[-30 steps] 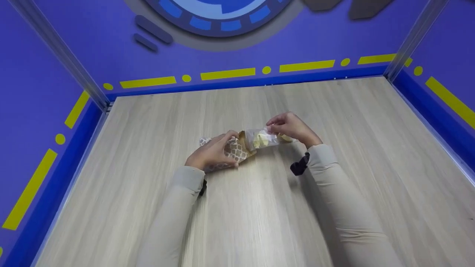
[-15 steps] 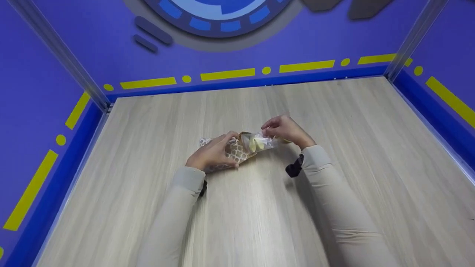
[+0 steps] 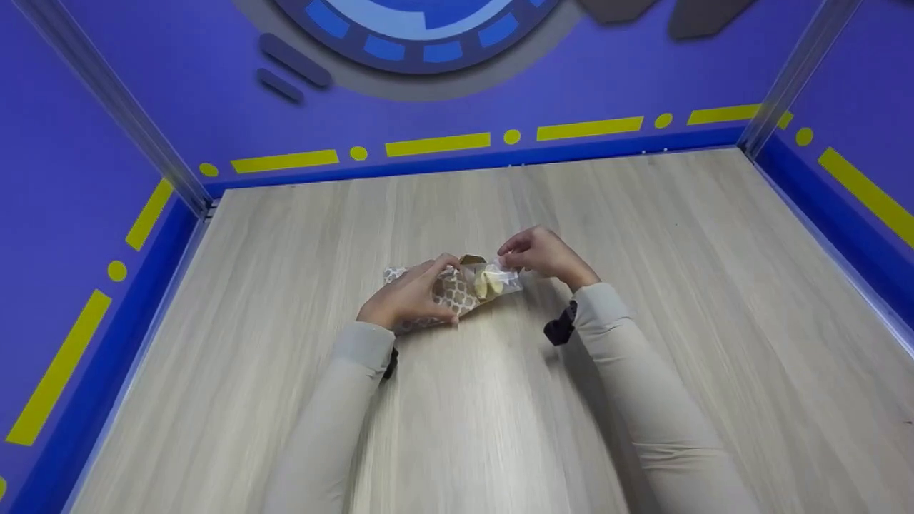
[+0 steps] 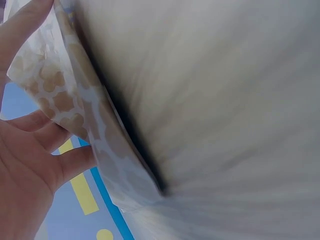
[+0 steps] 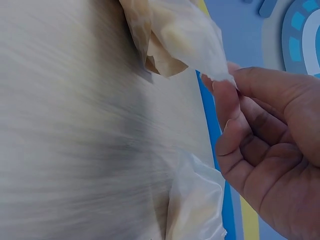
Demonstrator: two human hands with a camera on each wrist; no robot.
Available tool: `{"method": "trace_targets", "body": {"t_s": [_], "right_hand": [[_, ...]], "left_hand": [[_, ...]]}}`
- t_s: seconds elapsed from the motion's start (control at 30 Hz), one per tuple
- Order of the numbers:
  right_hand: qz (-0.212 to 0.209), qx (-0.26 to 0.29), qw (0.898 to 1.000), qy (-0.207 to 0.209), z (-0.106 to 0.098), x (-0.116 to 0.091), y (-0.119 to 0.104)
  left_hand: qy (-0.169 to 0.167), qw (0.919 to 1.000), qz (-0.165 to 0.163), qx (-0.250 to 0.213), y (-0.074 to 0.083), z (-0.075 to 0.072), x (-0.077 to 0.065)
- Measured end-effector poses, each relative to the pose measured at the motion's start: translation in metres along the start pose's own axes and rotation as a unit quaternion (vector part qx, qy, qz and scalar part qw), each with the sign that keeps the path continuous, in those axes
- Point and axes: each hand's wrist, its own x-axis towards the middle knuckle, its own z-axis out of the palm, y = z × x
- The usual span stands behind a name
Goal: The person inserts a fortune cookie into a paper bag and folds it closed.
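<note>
In the head view my left hand (image 3: 408, 296) grips a paper bag (image 3: 454, 289) with a brown-and-white lattice print, lying on its side, its mouth facing right. The left wrist view shows thumb and fingers spread around the bag (image 4: 62, 100). At that mouth, my right hand (image 3: 546, 253) pinches the end of a clear plastic packet (image 3: 490, 283) holding a pale yellow folded piece like a fortune cookie. The right wrist view has thumb and forefinger on the edge of the packet (image 5: 200, 42), its far end inside the bag's brown opening. A second clear packet (image 5: 197, 205) lies below the right hand.
A wood-grain table (image 3: 457, 414) lies under both hands. Blue-purple panels (image 3: 428, 121) with yellow marks stand at its back and sides, joined by metal corner posts (image 3: 121, 107). Both wrists carry black straps (image 3: 560, 327).
My right hand has moved left and slightly nearer, bringing the packet closer into the bag's mouth. The second packet has passed out of sight in the head view. My left hand has stayed still.
</note>
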Motion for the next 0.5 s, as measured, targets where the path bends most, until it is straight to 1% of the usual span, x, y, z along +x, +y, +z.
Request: {"method": "trace_targets", "body": {"t_s": [0.13, 0.3, 0.4, 0.5], "right_hand": [[-0.015, -0.01, 1.0, -0.003, 0.003, 0.002, -0.002], [-0.034, -0.005, 0.999, -0.008, 0.01, 0.004, -0.005], [-0.046, -0.011, 0.999, -0.007, 0.014, 0.006, -0.005], [-0.048, -0.017, 0.999, -0.006, 0.018, 0.006, -0.006]], "left_hand": [[0.0, 1.0, -0.002, -0.007, 0.0, 0.0, 0.0], [-0.001, 0.9999, -0.012, -0.007, 0.0, -0.001, -0.001], [-0.001, 0.9999, -0.012, -0.008, 0.0, -0.001, -0.001], [-0.003, 0.9999, -0.012, -0.009, 0.0, -0.001, -0.001]]}}
